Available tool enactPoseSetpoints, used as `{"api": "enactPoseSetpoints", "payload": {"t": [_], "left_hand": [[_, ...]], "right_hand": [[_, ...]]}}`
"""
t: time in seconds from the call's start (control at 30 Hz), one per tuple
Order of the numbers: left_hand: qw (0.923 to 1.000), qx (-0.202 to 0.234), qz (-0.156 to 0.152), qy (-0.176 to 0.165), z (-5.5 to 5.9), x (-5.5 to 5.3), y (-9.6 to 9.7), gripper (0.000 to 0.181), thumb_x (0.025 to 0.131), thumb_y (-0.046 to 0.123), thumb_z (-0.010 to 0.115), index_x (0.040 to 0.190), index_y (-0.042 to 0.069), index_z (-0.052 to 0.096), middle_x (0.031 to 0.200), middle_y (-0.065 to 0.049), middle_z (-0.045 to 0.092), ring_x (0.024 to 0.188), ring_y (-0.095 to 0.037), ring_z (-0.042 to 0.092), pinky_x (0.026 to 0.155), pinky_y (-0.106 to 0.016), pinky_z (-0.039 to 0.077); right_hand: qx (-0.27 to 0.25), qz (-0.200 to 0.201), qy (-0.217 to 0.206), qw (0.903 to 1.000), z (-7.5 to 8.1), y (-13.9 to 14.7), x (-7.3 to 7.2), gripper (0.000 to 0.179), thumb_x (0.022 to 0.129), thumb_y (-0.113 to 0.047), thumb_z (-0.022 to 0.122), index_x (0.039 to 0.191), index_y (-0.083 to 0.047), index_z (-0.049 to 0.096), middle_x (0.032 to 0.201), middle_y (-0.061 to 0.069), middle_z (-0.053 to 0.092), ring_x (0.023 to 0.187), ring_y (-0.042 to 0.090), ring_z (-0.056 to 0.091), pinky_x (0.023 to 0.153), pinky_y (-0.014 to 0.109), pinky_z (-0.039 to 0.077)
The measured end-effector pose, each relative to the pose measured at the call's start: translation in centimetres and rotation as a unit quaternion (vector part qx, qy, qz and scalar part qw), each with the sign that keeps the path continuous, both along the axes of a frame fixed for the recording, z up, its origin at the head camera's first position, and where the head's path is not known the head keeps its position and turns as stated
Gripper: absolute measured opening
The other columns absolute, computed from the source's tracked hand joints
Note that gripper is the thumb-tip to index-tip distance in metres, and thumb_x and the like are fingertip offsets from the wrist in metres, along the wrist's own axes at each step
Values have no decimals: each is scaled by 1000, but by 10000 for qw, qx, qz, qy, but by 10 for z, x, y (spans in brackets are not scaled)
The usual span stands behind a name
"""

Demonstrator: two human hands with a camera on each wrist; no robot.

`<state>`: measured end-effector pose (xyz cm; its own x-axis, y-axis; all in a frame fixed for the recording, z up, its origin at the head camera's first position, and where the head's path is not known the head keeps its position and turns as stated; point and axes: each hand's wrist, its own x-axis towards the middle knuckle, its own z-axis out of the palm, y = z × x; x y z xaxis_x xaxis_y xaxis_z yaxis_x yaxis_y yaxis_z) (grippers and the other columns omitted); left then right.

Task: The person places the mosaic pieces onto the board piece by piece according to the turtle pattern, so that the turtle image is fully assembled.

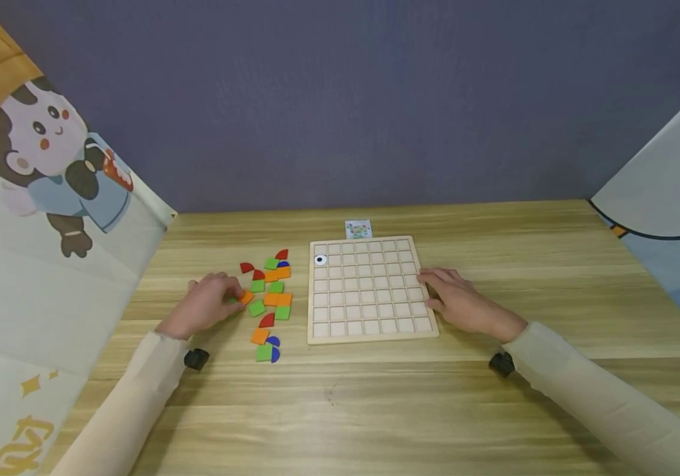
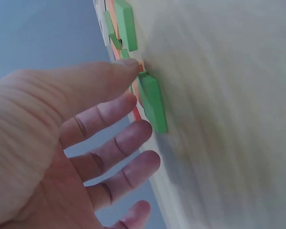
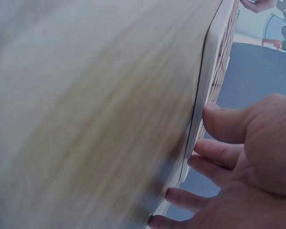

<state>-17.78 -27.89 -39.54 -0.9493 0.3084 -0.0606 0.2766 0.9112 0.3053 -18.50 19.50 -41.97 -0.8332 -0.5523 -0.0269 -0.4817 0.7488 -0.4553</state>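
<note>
My left hand is at the left side of a group of loose coloured tiles, its fingertips right at an orange square tile. In the left wrist view the thumb and fingers stand apart, with a green tile just beyond them. My right hand rests at the right edge of a wooden grid board, its thumb and fingertips against the rim. A white tile with a black dot sits in the board's left column, near the top.
Green squares, orange squares, red quarter-rounds and blue rounded pieces lie left of the board. A small picture card lies behind the board. A dark wall rises at the table's back edge.
</note>
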Motion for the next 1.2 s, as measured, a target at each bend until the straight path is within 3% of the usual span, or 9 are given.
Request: {"api": "enactPoseSetpoints", "payload": {"t": [0.23, 0.5, 0.83, 1.2], "left_hand": [[10000, 72, 17, 58, -3, 10, -9, 15, 77, 15, 78, 87, 12, 67, 84, -1, 59, 79, -23, 51, 73, -48, 29], [9998, 106, -41, 146, -5, 12, -11, 16, 76, 11, 79, 86, 13, 67, 83, 2, 60, 80, -22, 52, 69, -41, 25], [9981, 232, 82, 558, 1, 10, -9, 12, 76, 7, 77, 84, 9, 68, 83, -2, 62, 83, -25, 53, 71, -41, 26], [9939, 395, -129, 1018, 5, 2, 1, 14, 77, 8, 77, 89, 5, 70, 88, -5, 66, 87, -26, 50, 76, -43, 27]], "right_hand": [[-48, 30, 27, 10000, -1, 0, 0, 49, 95, -10, 56, 139, 2, 38, 144, 20, 33, 130, 41, 29, 97, 62, 27], [-9, -2, 49, 10000, -1, 1, 1, 50, 95, -10, 56, 140, 2, 38, 145, 19, 32, 131, 41, 27, 97, 62, 26], [8, -29, 24, 10000, -1, 1, 0, 50, 96, -11, 56, 141, 0, 38, 146, 18, 31, 132, 41, 26, 98, 62, 24], [28, 4, 71, 10000, -2, -1, 0, 50, 96, -11, 56, 141, 1, 38, 146, 18, 32, 131, 40, 27, 98, 62, 25]]}}
